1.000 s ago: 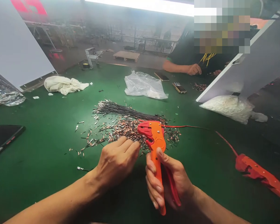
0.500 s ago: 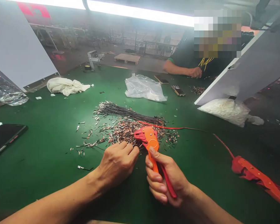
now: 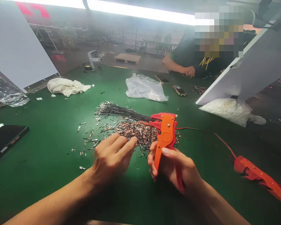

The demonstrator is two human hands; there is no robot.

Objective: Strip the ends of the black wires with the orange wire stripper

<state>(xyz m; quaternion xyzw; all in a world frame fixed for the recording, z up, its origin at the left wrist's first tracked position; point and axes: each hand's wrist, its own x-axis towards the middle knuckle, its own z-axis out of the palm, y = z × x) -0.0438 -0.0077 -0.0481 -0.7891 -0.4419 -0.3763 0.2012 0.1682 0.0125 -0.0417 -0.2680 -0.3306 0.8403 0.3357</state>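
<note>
My right hand (image 3: 175, 165) grips an orange and red wire stripper (image 3: 166, 134), its jaws pointing up and left over the wires. The stripper's handles are spread apart. My left hand (image 3: 113, 154) is closed with the knuckles up at the near edge of a pile of short wire offcuts (image 3: 131, 129); what its fingertips hold, if anything, is hidden. Behind the pile lies a bundle of black wires (image 3: 121, 110) with metal terminals at their left ends. The stripper's head covers the bundle's right end.
A second wire stripper (image 3: 259, 176) lies at right, near a red strand (image 3: 215, 134). Farther back are a clear plastic bag (image 3: 145, 87), a white cloth (image 3: 66, 87) and a white-filled bag (image 3: 227, 109). A phone (image 3: 7, 140) lies left. Across the table, a person's hand (image 3: 189, 71) rests.
My right hand has raised the wire stripper up and to the right, and its handles have spread. My left hand has shifted slightly left, away from the stripper. The other person's hand moved left.
</note>
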